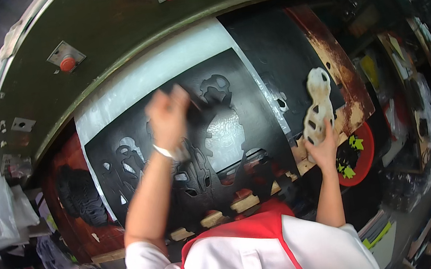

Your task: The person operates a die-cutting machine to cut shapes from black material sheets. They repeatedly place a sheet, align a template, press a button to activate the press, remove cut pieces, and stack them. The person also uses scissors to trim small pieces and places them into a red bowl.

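A large black sheet (pixel 157 82) with shaped holes cut through it lies across the work surface. Over its middle is my left hand (pixel 167 116), blurred by motion, its fingers pinched on a dark, blurred cut piece (pixel 205 101). My right hand (pixel 324 143) grips the lower end of a long, cream-coloured, sole-shaped cutting die (pixel 318 91) with several openings. The die sits at the right, over another black sheet (pixel 271 42). Loose black cut shapes (pixel 193 174) lie on the near half of the large sheet.
A stack of black cut pieces (pixel 81 194) stands at the left. A red basin (pixel 363 160) at the right holds black and yellow-green scraps. Beyond the sheets runs a green machine beam (pixel 116 32) with red push buttons (pixel 68 63). A whitish board (pixel 111 108) lies under the sheet.
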`<state>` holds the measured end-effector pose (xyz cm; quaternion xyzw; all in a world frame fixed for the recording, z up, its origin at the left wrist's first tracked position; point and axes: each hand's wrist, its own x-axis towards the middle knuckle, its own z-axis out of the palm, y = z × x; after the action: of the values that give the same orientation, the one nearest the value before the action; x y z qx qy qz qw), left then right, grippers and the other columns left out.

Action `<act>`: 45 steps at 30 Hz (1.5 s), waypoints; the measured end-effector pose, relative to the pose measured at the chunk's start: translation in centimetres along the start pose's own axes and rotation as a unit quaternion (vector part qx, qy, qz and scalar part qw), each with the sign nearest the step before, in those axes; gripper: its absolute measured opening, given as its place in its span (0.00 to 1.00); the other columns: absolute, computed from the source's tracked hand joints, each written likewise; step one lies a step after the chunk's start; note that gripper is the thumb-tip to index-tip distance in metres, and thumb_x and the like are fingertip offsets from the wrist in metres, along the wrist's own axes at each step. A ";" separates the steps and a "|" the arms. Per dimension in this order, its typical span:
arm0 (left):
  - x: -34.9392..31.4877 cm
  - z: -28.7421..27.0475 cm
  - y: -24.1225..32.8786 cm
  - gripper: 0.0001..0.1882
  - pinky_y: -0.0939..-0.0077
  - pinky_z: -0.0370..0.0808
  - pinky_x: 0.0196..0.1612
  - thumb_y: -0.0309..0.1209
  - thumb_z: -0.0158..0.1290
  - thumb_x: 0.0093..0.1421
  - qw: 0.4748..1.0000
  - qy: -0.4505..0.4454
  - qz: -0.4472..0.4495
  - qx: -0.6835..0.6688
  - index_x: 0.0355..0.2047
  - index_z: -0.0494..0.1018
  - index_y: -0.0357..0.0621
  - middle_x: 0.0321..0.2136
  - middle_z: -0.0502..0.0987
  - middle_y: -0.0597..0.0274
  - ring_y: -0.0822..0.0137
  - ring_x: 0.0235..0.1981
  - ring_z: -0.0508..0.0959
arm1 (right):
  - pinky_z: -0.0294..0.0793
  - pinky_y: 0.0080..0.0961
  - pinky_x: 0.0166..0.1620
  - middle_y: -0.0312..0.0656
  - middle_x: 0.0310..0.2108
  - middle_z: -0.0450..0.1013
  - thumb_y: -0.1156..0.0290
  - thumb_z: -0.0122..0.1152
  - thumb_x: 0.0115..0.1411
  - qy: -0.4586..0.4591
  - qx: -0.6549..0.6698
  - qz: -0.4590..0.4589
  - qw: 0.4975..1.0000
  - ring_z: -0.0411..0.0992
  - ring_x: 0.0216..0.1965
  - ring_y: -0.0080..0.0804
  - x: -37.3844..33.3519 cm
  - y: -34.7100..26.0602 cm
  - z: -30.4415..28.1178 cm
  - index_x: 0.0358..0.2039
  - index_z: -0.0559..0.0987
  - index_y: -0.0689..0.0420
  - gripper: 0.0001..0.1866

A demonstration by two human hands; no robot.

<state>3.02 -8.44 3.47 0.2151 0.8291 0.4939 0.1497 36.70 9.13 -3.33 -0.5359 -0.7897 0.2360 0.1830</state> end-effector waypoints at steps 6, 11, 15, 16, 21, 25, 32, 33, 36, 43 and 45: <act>12.6 -11.0 6.3 0.11 0.84 0.71 0.31 0.33 0.56 0.64 0.968 0.062 0.208 -0.126 0.30 0.79 0.36 0.24 0.79 0.66 0.77 0.24 0.75 | 0.68 0.42 0.57 0.56 0.56 0.65 0.75 0.69 0.49 0.012 0.106 -0.228 0.968 0.66 0.56 0.55 -4.0 -5.2 -0.6 0.50 0.75 0.63 0.26; 11.7 -20.0 14.4 0.08 0.83 0.75 0.30 0.33 0.53 0.67 0.937 0.053 0.310 -0.154 0.40 0.75 0.41 0.29 0.79 0.64 0.75 0.26 0.77 | 0.77 0.34 0.38 0.47 0.43 0.75 0.73 0.68 0.52 -0.337 0.298 -0.235 0.862 0.77 0.32 0.38 -8.9 -12.6 0.6 0.42 0.78 0.64 0.17; 8.4 -20.2 13.8 0.08 0.79 0.77 0.31 0.33 0.53 0.67 0.914 0.135 0.376 -0.067 0.42 0.74 0.43 0.28 0.78 0.65 0.73 0.28 0.78 | 0.77 0.28 0.27 0.49 0.35 0.76 0.66 0.70 0.53 -0.479 0.192 -0.256 0.817 0.77 0.23 0.31 -8.3 -13.4 3.8 0.40 0.77 0.66 0.19; 6.6 -19.7 12.6 0.08 0.79 0.76 0.29 0.34 0.54 0.67 0.916 0.118 0.383 0.007 0.42 0.74 0.43 0.27 0.78 0.65 0.73 0.26 0.78 | 0.76 0.26 0.24 0.48 0.29 0.77 0.64 0.70 0.56 -0.622 0.233 -0.097 0.741 0.77 0.22 0.28 -7.9 -13.2 4.7 0.39 0.77 0.66 0.18; -9.4 -10.0 -1.8 0.22 0.63 0.75 0.48 0.18 0.54 0.45 0.827 -0.150 0.468 0.272 0.43 0.77 0.43 0.44 0.78 0.52 0.55 0.41 0.77 | 0.71 0.18 0.19 0.44 0.21 0.74 0.72 0.59 0.62 -0.700 0.479 0.226 0.479 0.75 0.20 0.27 -6.5 -12.3 9.2 0.35 0.78 0.65 0.08; -17.6 -4.3 -9.7 0.21 0.61 0.72 0.49 0.24 0.58 0.47 0.870 -0.167 0.429 0.178 0.44 0.76 0.45 0.43 0.78 0.57 0.56 0.41 0.77 | 0.74 0.21 0.23 0.48 0.24 0.75 0.77 0.54 0.57 -0.691 0.542 0.219 0.426 0.76 0.24 0.31 -7.2 -11.7 9.8 0.30 0.77 0.65 0.05; -1.0 -12.5 -3.6 0.17 0.78 0.71 0.34 0.41 0.48 0.69 0.908 0.323 0.126 -0.235 0.36 0.77 0.40 0.28 0.76 0.67 0.76 0.28 0.74 | 0.78 0.21 0.28 0.49 0.36 0.76 0.81 0.54 0.58 -0.544 0.376 0.032 0.750 0.79 0.27 0.31 -11.7 -11.7 9.6 0.26 0.74 0.65 0.04; 1.7 -15.7 -2.0 0.16 0.78 0.73 0.33 0.38 0.50 0.69 0.911 0.341 0.142 -0.183 0.34 0.77 0.36 0.26 0.77 0.65 0.73 0.25 0.75 | 0.78 0.21 0.29 0.48 0.39 0.76 0.82 0.54 0.58 -0.530 0.346 0.004 0.774 0.80 0.27 0.31 -12.2 -11.8 9.7 0.26 0.74 0.65 0.04; 7.0 -24.2 2.1 0.13 0.77 0.74 0.23 0.37 0.51 0.68 0.882 0.306 0.153 -0.323 0.37 0.77 0.38 0.28 0.78 0.59 0.74 0.22 0.74 | 0.79 0.21 0.29 0.44 0.43 0.74 0.83 0.57 0.55 -0.427 0.252 -0.059 0.866 0.81 0.28 0.29 -13.0 -12.1 9.5 0.28 0.75 0.66 0.01; 6.2 -31.3 7.2 0.11 0.80 0.76 0.22 0.36 0.53 0.67 0.931 0.163 0.299 -0.129 0.40 0.76 0.41 0.26 0.79 0.64 0.74 0.20 0.77 | 0.77 0.39 0.37 0.53 0.43 0.74 0.73 0.67 0.49 -0.155 0.149 -0.307 0.927 0.77 0.33 0.48 -17.0 -15.7 6.1 0.30 0.78 0.62 0.09; 2.0 -29.8 5.6 0.11 0.77 0.76 0.31 0.34 0.50 0.69 0.951 0.114 0.267 0.103 0.40 0.77 0.38 0.40 0.80 0.57 0.70 0.29 0.77 | 0.76 0.41 0.41 0.51 0.43 0.75 0.71 0.68 0.48 -0.215 0.200 -0.341 0.893 0.76 0.38 0.49 -17.6 -17.1 6.8 0.30 0.78 0.62 0.11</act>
<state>-11.28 -27.51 22.28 0.3851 0.7993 0.4490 -0.1058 26.34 -13.82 0.20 -0.1223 -0.8800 0.4217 0.1811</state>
